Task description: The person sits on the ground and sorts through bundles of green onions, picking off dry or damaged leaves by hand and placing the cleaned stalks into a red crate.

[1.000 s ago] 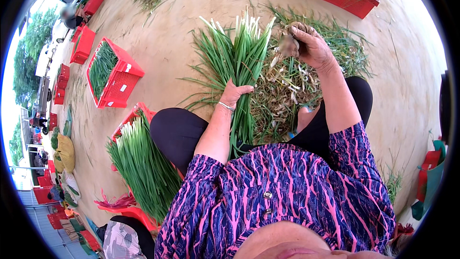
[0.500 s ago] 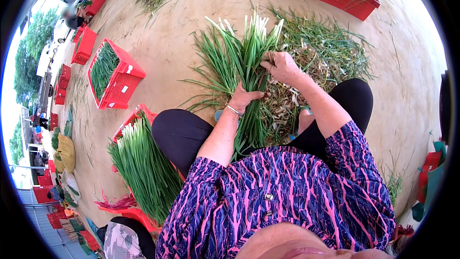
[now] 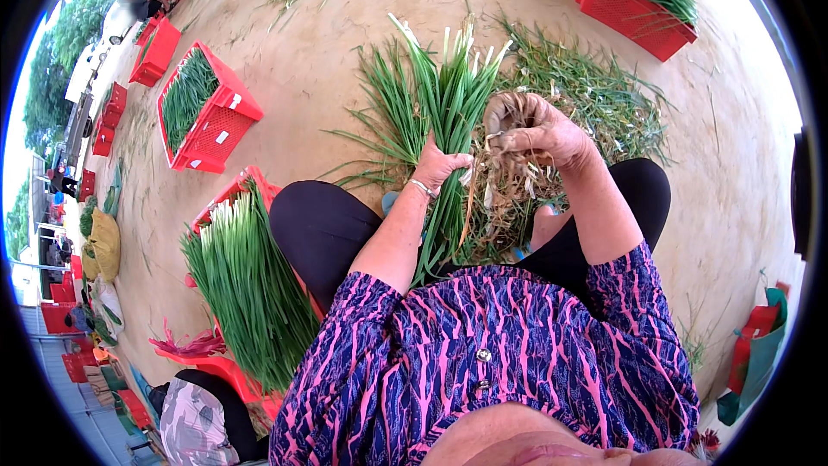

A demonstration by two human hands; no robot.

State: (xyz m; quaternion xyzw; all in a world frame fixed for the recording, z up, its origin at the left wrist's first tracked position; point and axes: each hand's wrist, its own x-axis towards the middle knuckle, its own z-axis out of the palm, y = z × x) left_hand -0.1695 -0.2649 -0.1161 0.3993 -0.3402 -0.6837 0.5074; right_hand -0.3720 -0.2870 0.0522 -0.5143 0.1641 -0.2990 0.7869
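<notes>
Between my knees, my left hand (image 3: pixel 442 166) is wrapped round a bunch of garlic chives (image 3: pixel 448 108). Their white ends point away from me and the green leaves hang down toward my lap. Just right of the bunch, my right hand (image 3: pixel 539 131) is off the stems, its fingers curved with a gap to the thumb. A thin brown withered strand (image 3: pixel 468 211) hangs beside the bunch below it. More loose chives (image 3: pixel 384 95) lie on the ground to the left, partly behind the held bunch. Beneath my right hand is a pile of trimmed leaves and dry husks (image 3: pixel 578 91).
Beside my left knee, a red crate (image 3: pixel 226 198) is heaped with chives (image 3: pixel 250 285). Pink ties (image 3: pixel 185 341) lie nearby. Another filled red crate (image 3: pixel 220 125) stands farther left, one more (image 3: pixel 634 17) at far right. A person in camouflage cloth (image 3: pixel 194 423) is at lower left.
My right hand has come away from the bunch, moving right and toward me, and its fingers have opened out. My left hand keeps its hold. The view has shifted slightly.
</notes>
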